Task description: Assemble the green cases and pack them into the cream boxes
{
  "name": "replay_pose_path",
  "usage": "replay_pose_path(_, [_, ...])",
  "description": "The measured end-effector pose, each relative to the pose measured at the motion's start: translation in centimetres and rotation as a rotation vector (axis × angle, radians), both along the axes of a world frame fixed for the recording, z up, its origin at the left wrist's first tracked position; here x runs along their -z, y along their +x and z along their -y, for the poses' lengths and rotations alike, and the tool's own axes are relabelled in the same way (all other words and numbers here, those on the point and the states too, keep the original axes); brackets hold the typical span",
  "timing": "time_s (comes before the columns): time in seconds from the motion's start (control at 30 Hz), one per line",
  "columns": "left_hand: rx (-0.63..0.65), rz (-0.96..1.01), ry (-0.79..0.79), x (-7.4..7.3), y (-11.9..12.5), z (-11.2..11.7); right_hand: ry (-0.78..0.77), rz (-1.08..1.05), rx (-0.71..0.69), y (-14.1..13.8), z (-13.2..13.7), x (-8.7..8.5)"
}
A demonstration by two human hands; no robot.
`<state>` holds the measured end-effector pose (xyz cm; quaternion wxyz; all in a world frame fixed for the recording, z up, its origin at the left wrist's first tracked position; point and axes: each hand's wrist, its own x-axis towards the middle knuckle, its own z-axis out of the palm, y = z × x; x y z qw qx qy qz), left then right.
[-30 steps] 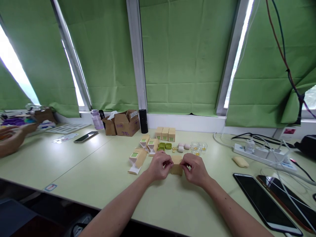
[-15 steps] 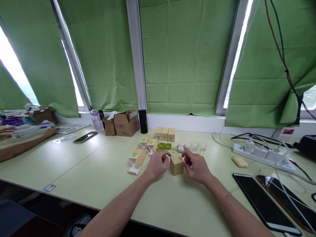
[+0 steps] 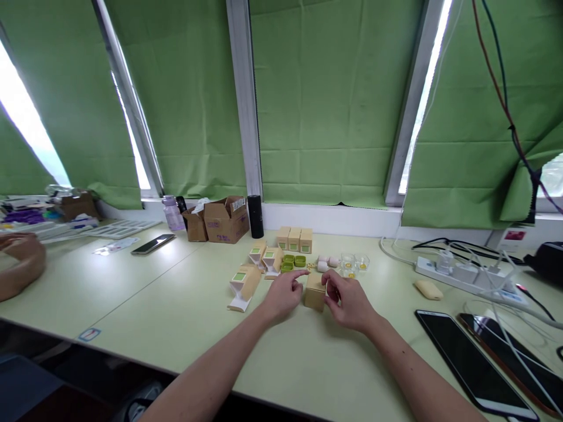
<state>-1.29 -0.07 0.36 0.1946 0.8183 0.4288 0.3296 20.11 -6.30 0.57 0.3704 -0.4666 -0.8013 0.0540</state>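
A small closed kraft paper box stands upright on the table between my two hands. My left hand is on its left side, index finger stretched out toward the top left edge and the other fingers loosely curled. On the right, the thumb and bent fingers of my right hand grip the box's right side. Beyond the hands lie green tubs, pinkish-white rounded pieces and clear containers with yellow centres. Left of them are several opened kraft boxes with green-framed windows.
Three closed boxes stand in a row at the back. A black cylinder and cardboard cartons are beside the window wall. Phones, a power strip and cables lie right. Another person's hand is far left.
The small box has turned slightly and shifted a little to the right. My left index finger has straightened. The other person's arm has drawn back toward the left edge.
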Motion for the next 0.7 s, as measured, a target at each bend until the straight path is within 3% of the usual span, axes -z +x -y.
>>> replay_pose_path(0.3, [-0.066,-0.001,0.011,-0.7,0.0,0.4,-0.02,-0.027,0.138,0.9,-1.1,0.8])
replay_pose_path(0.43, [-0.072,-0.002,0.032,-0.8,0.0,0.5,-0.065,-0.136,0.205,1.0,-2.0,1.5])
replay_pose_path(0.6, [-0.057,-0.014,0.057,-0.7,0.1,0.6,-0.144,-0.33,0.188,0.6,-3.1,2.4])
replay_pose_path(0.7, [-0.056,-0.039,0.044,-0.7,0.1,0.7,-0.175,-0.342,0.222,0.9,-3.5,2.9])
